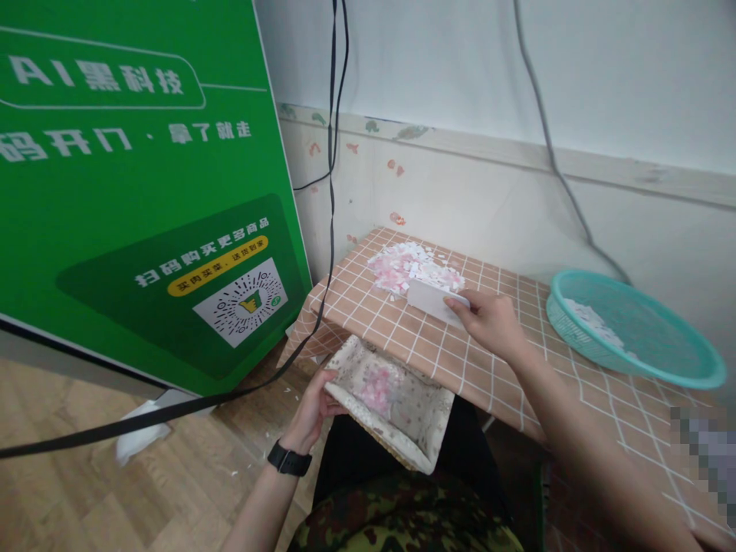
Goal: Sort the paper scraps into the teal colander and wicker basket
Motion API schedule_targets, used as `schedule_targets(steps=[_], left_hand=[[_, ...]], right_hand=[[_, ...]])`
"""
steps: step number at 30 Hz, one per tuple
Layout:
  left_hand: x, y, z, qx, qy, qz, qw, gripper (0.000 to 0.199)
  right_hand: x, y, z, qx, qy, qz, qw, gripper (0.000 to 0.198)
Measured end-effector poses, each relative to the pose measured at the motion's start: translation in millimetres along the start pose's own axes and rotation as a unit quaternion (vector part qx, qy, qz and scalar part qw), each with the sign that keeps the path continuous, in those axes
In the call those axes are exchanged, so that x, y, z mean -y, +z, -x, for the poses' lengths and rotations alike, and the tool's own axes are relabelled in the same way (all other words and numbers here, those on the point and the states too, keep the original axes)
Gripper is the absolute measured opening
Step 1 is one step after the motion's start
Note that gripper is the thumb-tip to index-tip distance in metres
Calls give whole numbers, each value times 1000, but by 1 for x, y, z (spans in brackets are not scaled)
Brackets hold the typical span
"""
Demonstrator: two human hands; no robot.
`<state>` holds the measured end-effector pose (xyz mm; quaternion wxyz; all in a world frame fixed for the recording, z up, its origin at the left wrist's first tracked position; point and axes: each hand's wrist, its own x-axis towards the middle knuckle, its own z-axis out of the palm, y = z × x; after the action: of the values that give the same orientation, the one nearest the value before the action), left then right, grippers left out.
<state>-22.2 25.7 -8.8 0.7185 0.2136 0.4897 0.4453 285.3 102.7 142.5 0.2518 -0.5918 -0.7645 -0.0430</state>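
My left hand (315,412) grips the left rim of a cloth-lined basket (422,418), which sits tilted just below the table's front edge. Pink and white paper scraps (379,389) lie inside it. Over the table, my right hand (493,320) pinches a flat white card (431,299) between thumb and fingers. The card's long edge stands against the near side of a heap of pink and white paper scraps (402,264) on the checked tablecloth.
A teal plastic sieve basket (678,345) with white scraps in it stands on the checked tablecloth (511,399) at right. A big green printed cabinet (143,176) rises at left. A black strap (332,199) hangs in front of it. A grey cable (543,123) runs down the wall.
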Motion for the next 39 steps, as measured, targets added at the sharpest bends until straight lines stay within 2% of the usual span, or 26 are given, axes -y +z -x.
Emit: schedule_targets(steps=[5, 24, 29, 33, 39], left_hand=[[2, -1, -1, -2, 4, 2, 1000, 35], [0, 1, 1, -6, 1, 4, 1000, 36], [0, 0, 0, -4, 0, 6, 1000, 35], [1, -1, 0, 2, 8, 7, 1000, 36], [2, -1, -1, -4, 3, 7, 1000, 35]], right_hand=[[-1, 6, 0, -3, -10, 23, 1000, 32], [-5, -1, 4, -4, -7, 39, 999, 31], [2, 6, 14, -43, -41, 41, 997, 33], [8, 12, 18, -46, -79, 69, 993, 34], [8, 15, 17, -38, -93, 94, 991, 35]])
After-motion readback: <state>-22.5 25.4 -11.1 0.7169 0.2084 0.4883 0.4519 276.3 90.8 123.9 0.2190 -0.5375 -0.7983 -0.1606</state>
